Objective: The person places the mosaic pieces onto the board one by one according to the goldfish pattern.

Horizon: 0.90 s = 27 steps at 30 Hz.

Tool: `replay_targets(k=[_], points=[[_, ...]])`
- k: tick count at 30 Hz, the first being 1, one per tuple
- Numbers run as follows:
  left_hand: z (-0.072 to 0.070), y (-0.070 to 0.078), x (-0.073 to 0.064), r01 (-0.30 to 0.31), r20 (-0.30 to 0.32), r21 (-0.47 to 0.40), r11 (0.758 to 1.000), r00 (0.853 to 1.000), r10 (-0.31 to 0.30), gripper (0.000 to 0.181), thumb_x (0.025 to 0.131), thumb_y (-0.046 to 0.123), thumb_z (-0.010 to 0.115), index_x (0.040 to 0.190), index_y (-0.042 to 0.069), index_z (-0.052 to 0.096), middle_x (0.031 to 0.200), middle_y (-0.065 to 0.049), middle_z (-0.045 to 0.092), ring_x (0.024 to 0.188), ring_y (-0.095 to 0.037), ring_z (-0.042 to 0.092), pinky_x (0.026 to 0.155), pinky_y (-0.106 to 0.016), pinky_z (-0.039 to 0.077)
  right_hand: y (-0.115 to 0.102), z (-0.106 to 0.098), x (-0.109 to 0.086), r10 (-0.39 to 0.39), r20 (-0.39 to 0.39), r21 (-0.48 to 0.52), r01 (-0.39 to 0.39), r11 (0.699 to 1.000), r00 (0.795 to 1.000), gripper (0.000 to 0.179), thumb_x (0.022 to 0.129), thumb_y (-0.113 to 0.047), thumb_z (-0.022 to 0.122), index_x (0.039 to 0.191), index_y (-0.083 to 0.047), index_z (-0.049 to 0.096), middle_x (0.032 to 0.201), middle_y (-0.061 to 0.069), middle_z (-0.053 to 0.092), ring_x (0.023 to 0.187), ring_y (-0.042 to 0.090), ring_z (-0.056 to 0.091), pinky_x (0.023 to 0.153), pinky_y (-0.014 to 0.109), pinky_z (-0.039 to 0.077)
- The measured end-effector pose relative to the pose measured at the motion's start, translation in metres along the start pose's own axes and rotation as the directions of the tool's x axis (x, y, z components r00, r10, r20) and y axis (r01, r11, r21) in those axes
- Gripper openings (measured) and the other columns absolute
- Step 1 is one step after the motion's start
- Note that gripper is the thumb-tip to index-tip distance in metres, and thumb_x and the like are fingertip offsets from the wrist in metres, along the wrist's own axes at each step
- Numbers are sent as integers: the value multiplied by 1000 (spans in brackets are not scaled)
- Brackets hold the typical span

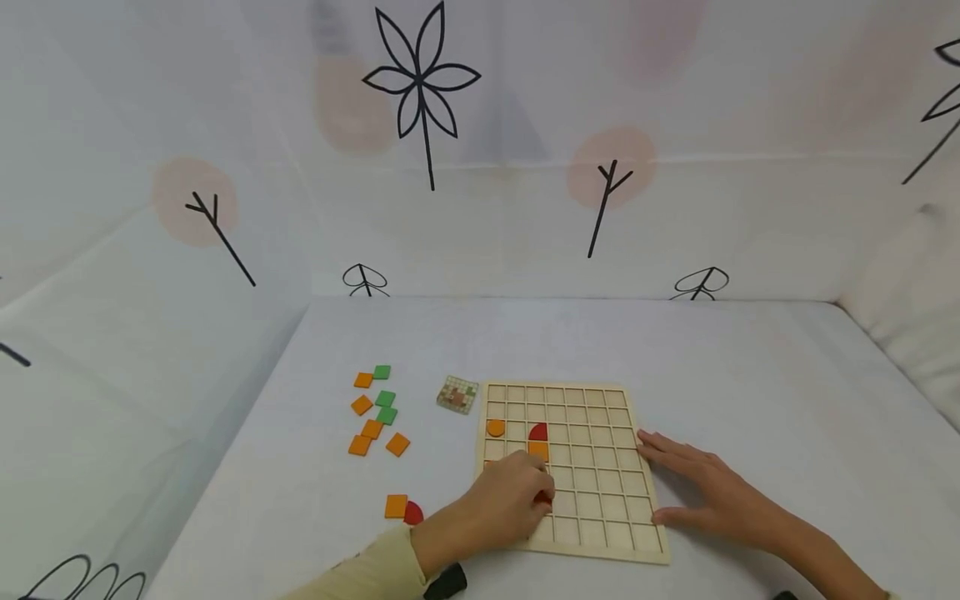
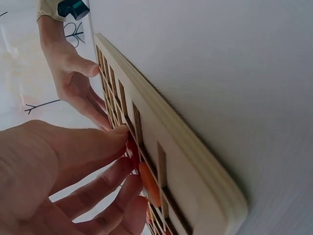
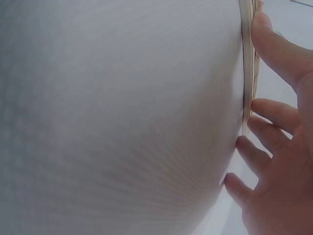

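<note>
Currently the red piece (image 2: 133, 152) is at the near left part of the grid board (image 1: 590, 505), pinched between thumb and fingers of the left hand (image 1: 504, 500); from my feeds I cannot tell whether it is fully down in a cell. Just beside it, in the left wrist view, an orange piece (image 2: 150, 186) sits in the grid. Farther up I make out an orange disc (image 1: 496, 427), a red quarter-round (image 1: 538, 432) and, right below that one, an orange square (image 1: 537, 451).

At the board's right edge the right hand (image 1: 705, 492) touches with fingertips and thumb, fingers spread and grasping nothing; I take it to be steadying.

I judge the work to be partway: a handful of pieces is in, while the right-hand columns are bare. Out on the white table (image 1: 750, 358), to the left, I count three green squares (image 1: 386, 398), six loose orange squares (image 1: 398, 444) and a second red quarter-round (image 1: 413, 512) unplaced. A patterned card (image 1: 457, 394) lies just beside the board's far left corner.
</note>
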<state>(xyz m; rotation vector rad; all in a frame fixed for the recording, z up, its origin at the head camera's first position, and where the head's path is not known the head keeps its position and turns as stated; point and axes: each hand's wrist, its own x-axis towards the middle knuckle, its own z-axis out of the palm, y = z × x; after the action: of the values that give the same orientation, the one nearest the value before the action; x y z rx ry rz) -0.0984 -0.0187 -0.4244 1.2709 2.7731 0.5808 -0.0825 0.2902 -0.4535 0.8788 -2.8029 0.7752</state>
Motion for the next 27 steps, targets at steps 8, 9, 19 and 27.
replay_targets(k=[8, 9, 19, 27], points=[[-2, -3, -2, -17, 9, -36, 999, 1000, 17, 9, 85, 15, 70, 78, 20, 71, 82, 11, 58, 76, -1, 48, 63, -12, 39, 0, 1, 0, 7, -11, -1, -7, 1000, 1000, 75, 72, -45, 77, 136, -17, 52, 144, 4, 44, 134, 0, 27, 89, 41, 32], [-2, -4, -2, -26, 1, -40, 999, 1000, 26, 9, 85, 14, 69, 78, 20, 71, 82, 12, 58, 77, -1, 48, 63, -11, 39, 0, 1, 0, 2, -11, -3, -2, 1000, 1000, 75, 72, -45, 77, 136, -16, 52, 144, 4, 44, 134, 0, 26, 88, 44, 33], [-22, -21, -18, -29, -30, -72, 997, 999, 27, 12, 85, 11, 68, 94, 18, 73, 96, 10, 59, 92, -3, 53, 76, -15, 45, -2, 1, 0, -14, -20, 7, 14, 1000, 1000, 74, 72, -45, 77, 135, -13, 53, 142, 8, 46, 134, -2, 26, 97, 14, 17], [-42, -51, -52, 163, 57, -182, 970, 986, -155, 19, 87, 18, 67, 106, 21, 70, 109, 11, 57, 105, -8, 53, 90, -29, 46, -1, 2, -1, -6, -14, 2, 6, 1000, 1000, 75, 72, -44, 78, 135, -13, 53, 142, 9, 46, 134, -3, 24, 97, 11, 15]])
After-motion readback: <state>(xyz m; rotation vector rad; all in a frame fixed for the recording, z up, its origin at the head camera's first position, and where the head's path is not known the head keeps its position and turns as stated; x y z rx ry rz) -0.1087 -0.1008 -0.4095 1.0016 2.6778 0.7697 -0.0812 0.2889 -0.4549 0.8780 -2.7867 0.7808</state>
